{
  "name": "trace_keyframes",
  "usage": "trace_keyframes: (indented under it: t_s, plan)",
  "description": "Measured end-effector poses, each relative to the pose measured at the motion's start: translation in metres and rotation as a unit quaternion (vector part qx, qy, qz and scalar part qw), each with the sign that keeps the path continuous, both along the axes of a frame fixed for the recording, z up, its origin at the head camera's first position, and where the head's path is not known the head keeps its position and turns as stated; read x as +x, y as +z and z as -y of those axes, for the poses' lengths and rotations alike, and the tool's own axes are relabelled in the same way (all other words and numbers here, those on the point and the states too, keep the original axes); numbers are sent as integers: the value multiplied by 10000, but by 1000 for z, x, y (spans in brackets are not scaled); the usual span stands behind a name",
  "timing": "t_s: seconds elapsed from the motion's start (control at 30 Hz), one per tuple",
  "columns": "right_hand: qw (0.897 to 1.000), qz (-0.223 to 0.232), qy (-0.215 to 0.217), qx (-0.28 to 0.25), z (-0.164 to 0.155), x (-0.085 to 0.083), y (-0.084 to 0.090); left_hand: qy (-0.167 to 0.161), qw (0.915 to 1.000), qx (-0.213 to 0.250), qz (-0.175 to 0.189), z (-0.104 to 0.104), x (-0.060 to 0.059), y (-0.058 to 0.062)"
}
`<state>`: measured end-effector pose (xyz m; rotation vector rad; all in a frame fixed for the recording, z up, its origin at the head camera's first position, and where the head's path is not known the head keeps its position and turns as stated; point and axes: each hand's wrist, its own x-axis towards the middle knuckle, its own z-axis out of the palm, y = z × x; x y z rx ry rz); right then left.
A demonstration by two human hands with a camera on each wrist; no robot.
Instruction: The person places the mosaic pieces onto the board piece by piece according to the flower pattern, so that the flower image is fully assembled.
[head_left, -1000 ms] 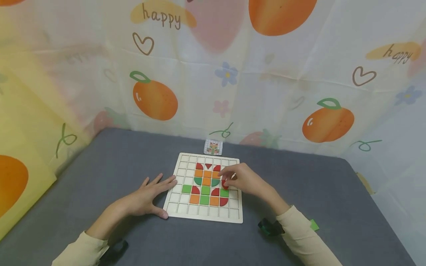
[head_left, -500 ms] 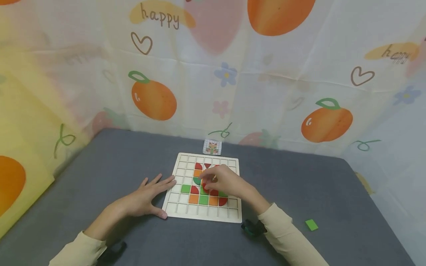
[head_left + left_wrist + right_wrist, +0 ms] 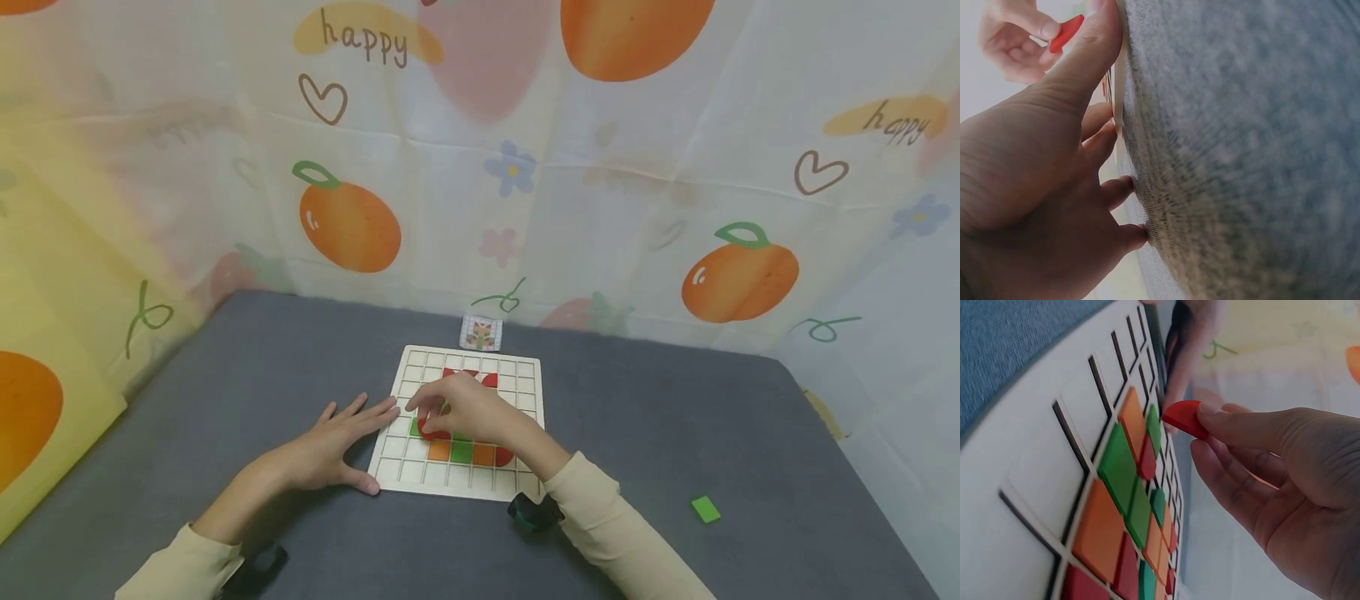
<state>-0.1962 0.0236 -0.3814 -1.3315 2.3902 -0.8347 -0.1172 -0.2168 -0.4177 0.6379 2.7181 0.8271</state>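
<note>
Between its thumb and fingers my right hand (image 3: 468,408) pinches a red quarter-round tile (image 3: 1184,419), held just above the board's left part. The white gridded board (image 3: 405,475) lies flat on the table. Set in its squares are red, orange and green tiles, among them an orange square (image 3: 1099,530) and a light green square (image 3: 1117,469). In the head view the right hand hides several of them. My left hand (image 3: 330,446) lies with spread fingers at the board's left edge, its thumb near the lower left corner.
A small card (image 3: 481,332) with a coloured grid pattern lies behind the board. One loose light green square tile (image 3: 706,509) is on the grey tablecloth (image 3: 637,417) to the right. A fruit-printed curtain (image 3: 600,200) hangs behind the table.
My right hand has moved left across the board, carrying the red quarter-round tile from the right side to the left. My left hand has stayed in place.
</note>
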Motion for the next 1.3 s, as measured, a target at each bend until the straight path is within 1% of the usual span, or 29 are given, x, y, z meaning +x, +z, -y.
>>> trace_keyframes:
  t_s: [0.17, 0.37, 0.53, 0.8, 1.07, 1.3]
  plan:
    - [9999, 39, 155, 46, 6, 3, -6, -24, 10000, 49, -40, 0, 0, -1]
    - [9997, 66, 78, 206, 10, 5, -12, -29, 9999, 94, -31, 0, -1, -1]
    - [9994, -67, 115, 306, 11, 7, -14, -29, 9999, 123, -35, 0, -1, -2]
    - [9995, -142, 131, 230, 11, 9, -20, -6, 9998, 167, -46, 1, 0, -3]
    - [9996, -126, 91, 229, 11, 11, -19, 12, 9999, 133, -68, 1, 1, -1]
    - [9996, -195, 14, 215, 7, 12, -19, 8, 9999, 100, -47, 1, 1, -3]
